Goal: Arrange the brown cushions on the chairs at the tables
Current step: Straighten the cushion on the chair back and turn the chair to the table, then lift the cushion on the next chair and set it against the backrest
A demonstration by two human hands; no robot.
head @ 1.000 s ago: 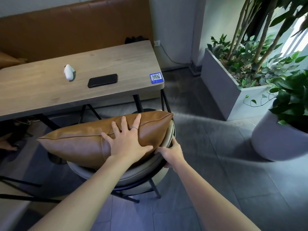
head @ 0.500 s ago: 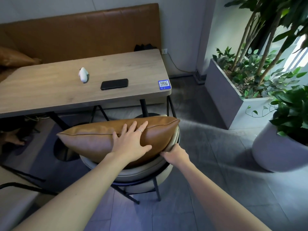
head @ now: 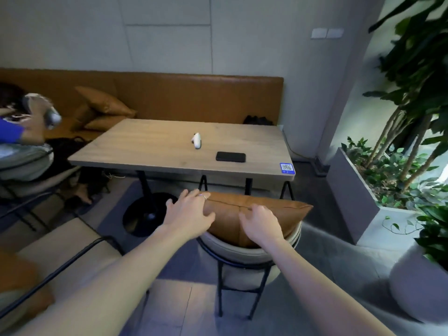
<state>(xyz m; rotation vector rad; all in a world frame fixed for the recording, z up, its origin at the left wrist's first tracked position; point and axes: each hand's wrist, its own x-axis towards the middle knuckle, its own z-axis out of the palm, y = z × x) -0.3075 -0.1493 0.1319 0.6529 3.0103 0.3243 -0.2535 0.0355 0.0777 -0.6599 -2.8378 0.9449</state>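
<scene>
My left hand (head: 188, 213) has slid off to the cushion's left end; my right hand (head: 260, 224) has come up onto its top. Both hands lie spread, gripping nothing. Under them, the brown leather cushion (head: 274, 212) leans against the grey round-backed chair (head: 244, 253): placed, I judge. Beyond the hands, the pale wooden surface (head: 157, 146) carries a black phone (head: 230, 156). Farther left, two more brown cushions (head: 104, 103) wait on the bench.
</scene>
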